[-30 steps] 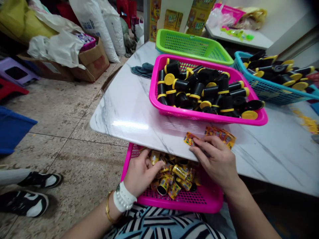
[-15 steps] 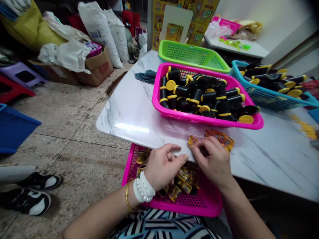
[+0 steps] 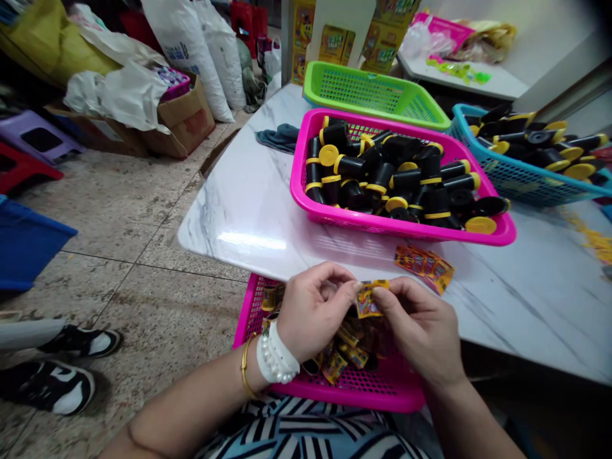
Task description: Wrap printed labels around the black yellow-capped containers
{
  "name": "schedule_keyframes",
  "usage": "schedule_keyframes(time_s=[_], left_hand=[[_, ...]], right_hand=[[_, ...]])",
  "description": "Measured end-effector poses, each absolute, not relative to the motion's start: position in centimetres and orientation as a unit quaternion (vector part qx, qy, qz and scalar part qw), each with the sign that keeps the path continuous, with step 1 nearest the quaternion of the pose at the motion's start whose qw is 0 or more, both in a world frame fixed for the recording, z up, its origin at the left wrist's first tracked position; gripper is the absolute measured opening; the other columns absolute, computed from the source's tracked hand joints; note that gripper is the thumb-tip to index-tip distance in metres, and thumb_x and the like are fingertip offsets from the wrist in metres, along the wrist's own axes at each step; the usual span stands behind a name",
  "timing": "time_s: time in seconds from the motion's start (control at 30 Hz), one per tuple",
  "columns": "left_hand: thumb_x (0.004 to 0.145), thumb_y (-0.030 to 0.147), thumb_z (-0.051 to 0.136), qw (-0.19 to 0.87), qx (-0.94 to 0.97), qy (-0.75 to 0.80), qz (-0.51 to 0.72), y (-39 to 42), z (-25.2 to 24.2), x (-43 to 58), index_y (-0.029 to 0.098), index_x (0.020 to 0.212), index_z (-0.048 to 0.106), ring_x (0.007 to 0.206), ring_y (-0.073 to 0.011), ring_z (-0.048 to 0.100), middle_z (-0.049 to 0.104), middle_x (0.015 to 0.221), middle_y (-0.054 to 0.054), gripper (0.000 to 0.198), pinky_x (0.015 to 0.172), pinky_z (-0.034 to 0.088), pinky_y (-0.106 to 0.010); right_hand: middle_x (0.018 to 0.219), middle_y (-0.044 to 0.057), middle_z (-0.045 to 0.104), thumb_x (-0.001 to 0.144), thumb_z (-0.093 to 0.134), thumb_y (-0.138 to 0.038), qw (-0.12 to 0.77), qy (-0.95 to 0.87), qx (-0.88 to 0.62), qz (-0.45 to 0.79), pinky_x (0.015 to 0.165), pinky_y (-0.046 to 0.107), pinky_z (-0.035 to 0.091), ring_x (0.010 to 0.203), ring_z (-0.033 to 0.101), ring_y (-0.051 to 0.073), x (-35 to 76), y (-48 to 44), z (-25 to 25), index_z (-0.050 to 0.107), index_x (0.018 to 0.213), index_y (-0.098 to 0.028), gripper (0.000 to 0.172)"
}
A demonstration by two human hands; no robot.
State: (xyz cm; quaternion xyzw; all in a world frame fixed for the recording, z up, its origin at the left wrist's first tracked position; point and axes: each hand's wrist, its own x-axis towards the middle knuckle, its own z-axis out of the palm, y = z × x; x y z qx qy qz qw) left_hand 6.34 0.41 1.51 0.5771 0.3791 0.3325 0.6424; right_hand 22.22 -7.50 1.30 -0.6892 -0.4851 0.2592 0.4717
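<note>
My left hand point(image 3: 313, 309) and my right hand point(image 3: 421, 328) are both pinched on one small orange and yellow sticker point(image 3: 367, 298), held between them above the pink basket on my lap point(image 3: 368, 392). That basket holds several small tubes wrapped in yellow and orange labels point(image 3: 342, 357). A short stack of the same stickers point(image 3: 424, 264) lies on the marble table point(image 3: 258, 210) just beyond my right hand. Behind it a pink basket on the table point(image 3: 396, 223) is full of black tubes with yellow caps point(image 3: 382, 175).
A green basket point(image 3: 373, 95) stands behind the pink one, and a blue basket point(image 3: 526, 175) with more black tubes at the right. A dark cloth point(image 3: 277, 137) lies on the table's left part. Someone's black and white shoes point(image 3: 52, 366) are at the lower left; cardboard boxes and bags stand beyond.
My left hand rose out of the lap basket to meet my right hand. The right hand lifted one sticker off the table edge, and both hands now hold it.
</note>
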Motion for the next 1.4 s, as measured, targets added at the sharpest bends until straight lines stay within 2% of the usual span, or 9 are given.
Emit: schedule_keyframes(time_s=[0.17,0.5,0.63,0.7,0.8,0.93,1.13,1.27,1.4], left_hand=[[0.092,0.038,0.064,0.608,0.568,0.409,0.375,-1.7,1.5,5.2,0.016,0.079,0.076,0.047,-0.0093,0.049,0.064,0.059,-0.002,0.027,0.042,0.037,-0.02],[0.081,0.024,0.076,0.585,0.548,0.407,0.438,-1.4,1.0,4.9,0.015,0.084,0.079,0.058,-0.0095,0.056,0.067,0.07,-0.003,0.01,0.055,0.048,-0.021],[0.081,0.027,0.076,0.656,0.438,0.418,0.451,-1.3,0.9,4.4,0.015,0.103,0.07,0.042,-0.0039,0.048,0.067,0.076,0.0,0.026,0.04,0.04,-0.017],[0.082,0.028,0.075,0.661,0.422,0.43,0.448,-1.2,1.0,4.1,0.016,0.099,0.069,0.04,-0.0043,0.048,0.066,0.072,0.001,0.023,0.037,0.039,-0.017],[0.081,0.026,0.075,0.628,0.481,0.433,0.432,-1.3,1.1,4.1,0.015,0.082,0.073,0.048,-0.0072,0.053,0.066,0.066,-0.001,0.011,0.045,0.044,-0.018],[0.079,0.023,0.076,0.59,0.532,0.411,0.447,-1.4,0.9,4.3,0.016,0.075,0.077,0.065,-0.0125,0.061,0.07,0.076,-0.005,0.008,0.06,0.053,-0.023],[0.077,0.023,0.079,0.613,0.429,0.453,0.485,-0.9,0.6,4.0,0.017,0.093,0.07,0.058,-0.0099,0.06,0.067,0.073,-0.001,0.019,0.055,0.052,-0.02],[0.079,0.021,0.077,0.579,0.503,0.422,0.484,-0.8,0.9,3.9,0.017,0.08,0.077,0.07,-0.0142,0.065,0.069,0.076,-0.004,0.005,0.062,0.055,-0.023],[0.079,0.02,0.077,0.59,0.523,0.399,0.469,-1.0,0.6,4.3,0.017,0.085,0.082,0.075,-0.0171,0.067,0.071,0.08,-0.007,0.008,0.066,0.056,-0.026]], right_hand=[[0.05,-0.005,0.053,0.092,0.069,-0.036,0.5,-0.465,-0.707,0.186,0.042,0.019,0.041,0.045,0.046,0.009,20.9,-7.5,0.7,0.067,0.07,-0.019,0.028],[0.063,-0.003,0.061,0.093,0.068,-0.028,0.491,-0.523,-0.678,0.159,0.052,0.021,0.045,0.055,0.055,0.011,19.5,-7.4,-0.1,0.068,0.074,-0.02,0.021],[0.063,-0.003,0.06,0.092,0.069,-0.026,0.496,-0.529,-0.675,0.131,0.053,0.021,0.044,0.055,0.054,0.011,19.4,-7.3,-0.5,0.067,0.074,-0.02,0.019],[0.061,-0.004,0.06,0.092,0.07,-0.026,0.502,-0.518,-0.681,0.125,0.052,0.021,0.044,0.053,0.053,0.01,19.4,-7.4,-0.6,0.066,0.073,-0.02,0.02],[0.064,-0.003,0.062,0.092,0.07,-0.026,0.502,-0.519,-0.68,0.128,0.053,0.021,0.045,0.055,0.055,0.011,19.3,-7.5,-0.7,0.067,0.075,-0.02,0.018],[0.069,-0.002,0.065,0.092,0.069,-0.022,0.5,-0.542,-0.667,0.113,0.057,0.023,0.047,0.061,0.058,0.012,18.8,-7.2,-1.0,0.068,0.078,-0.021,0.014],[0.066,-0.004,0.063,0.092,0.069,-0.021,0.496,-0.553,-0.665,0.074,0.056,0.022,0.046,0.058,0.056,0.011,19.1,-6.6,-1.1,0.067,0.078,-0.021,0.014],[0.066,-0.005,0.06,0.091,0.07,-0.021,0.501,-0.54,-0.673,0.068,0.056,0.021,0.044,0.058,0.054,0.01,19.3,-6.7,-1.1,0.066,0.077,-0.021,0.015],[0.068,-0.004,0.061,0.092,0.068,-0.017,0.501,-0.57,-0.644,0.098,0.057,0.022,0.046,0.059,0.056,0.01,18.5,-6.6,-1.0,0.066,0.079,-0.021,0.014]])
